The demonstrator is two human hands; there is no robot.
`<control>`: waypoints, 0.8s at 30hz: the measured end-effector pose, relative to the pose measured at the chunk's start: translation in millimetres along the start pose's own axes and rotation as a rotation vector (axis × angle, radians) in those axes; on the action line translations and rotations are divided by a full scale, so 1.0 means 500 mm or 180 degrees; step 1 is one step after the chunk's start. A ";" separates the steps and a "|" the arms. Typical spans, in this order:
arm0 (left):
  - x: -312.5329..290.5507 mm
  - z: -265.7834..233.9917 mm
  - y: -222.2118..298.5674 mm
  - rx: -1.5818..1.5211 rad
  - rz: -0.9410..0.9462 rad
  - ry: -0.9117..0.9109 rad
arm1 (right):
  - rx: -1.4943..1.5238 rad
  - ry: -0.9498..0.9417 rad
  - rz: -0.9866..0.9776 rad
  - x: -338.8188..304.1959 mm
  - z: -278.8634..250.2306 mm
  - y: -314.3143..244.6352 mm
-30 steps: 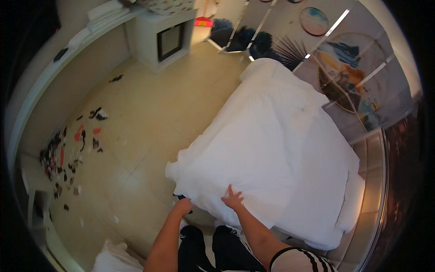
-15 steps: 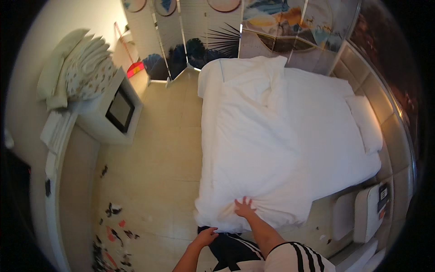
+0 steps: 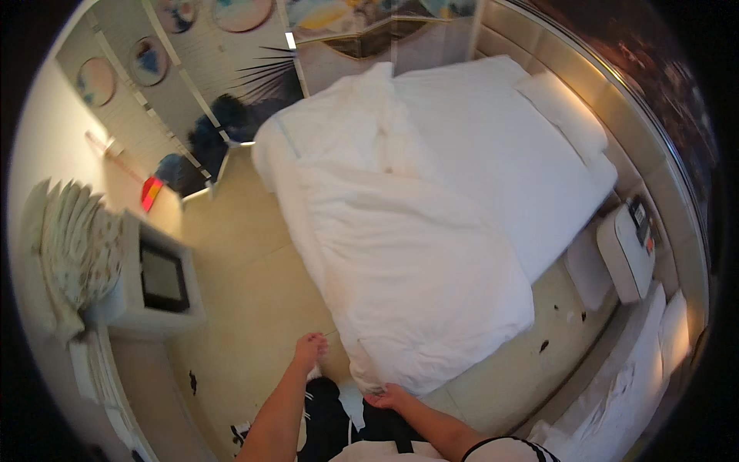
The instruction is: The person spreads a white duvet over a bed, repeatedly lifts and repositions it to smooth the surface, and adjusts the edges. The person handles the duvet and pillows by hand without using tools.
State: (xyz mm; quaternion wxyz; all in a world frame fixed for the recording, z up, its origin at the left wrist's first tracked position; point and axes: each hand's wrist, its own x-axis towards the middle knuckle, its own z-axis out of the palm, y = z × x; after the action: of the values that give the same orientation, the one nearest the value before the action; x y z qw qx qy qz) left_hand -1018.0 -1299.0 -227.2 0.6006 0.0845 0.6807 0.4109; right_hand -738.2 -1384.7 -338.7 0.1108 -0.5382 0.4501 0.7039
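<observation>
A white duvet (image 3: pixel 400 254) covers the foot half of the bed and hangs over its near edge. My right hand (image 3: pixel 387 396) is at its near left corner, the fingers closed on the edge of the cloth. My left hand (image 3: pixel 311 350) is held above the tiled floor, left of that corner, empty and with its fingers loosely apart. Across the head half lies a bare white sheet (image 3: pixel 477 131), with a white pillow (image 3: pixel 566 115) by the padded headboard.
A bedside cabinet (image 3: pixel 625 254) stands beyond the bed's near right side. Another white bed (image 3: pixel 616 393) is at lower right. On the left, a white cabinet (image 3: pixel 192 296) carries folded bedding (image 3: pixel 77 246). Folding screens (image 3: pixel 254 85) and a red dustpan (image 3: pixel 151 194) are at the back; dark scraps (image 3: pixel 192 382) lie on the floor.
My view has turned to the right and come nearer to the bed's near right side. My right hand has gone from lying flat on the duvet to its corner; my left hand has risen.
</observation>
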 end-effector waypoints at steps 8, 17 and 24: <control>0.437 0.089 0.099 -0.1381 -0.0168 -0.0118 | 0.3026 -0.0606 -0.1438 -0.001 0.013 0.061; 0.506 0.156 0.225 -0.1290 -0.1210 -0.1701 | 0.4878 -0.2660 -0.3240 0.107 0.058 0.080; 0.520 0.210 0.237 -0.1301 -0.0760 -0.1704 | 0.4445 -0.2690 -0.4316 -0.002 0.024 0.015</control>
State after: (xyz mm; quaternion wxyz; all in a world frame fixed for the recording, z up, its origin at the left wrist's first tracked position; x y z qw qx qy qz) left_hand -1038.2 -1015.8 -337.0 0.8059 -0.0128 0.4081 0.4288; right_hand -750.8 -1379.6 -333.9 0.9123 -0.2053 0.2853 0.2102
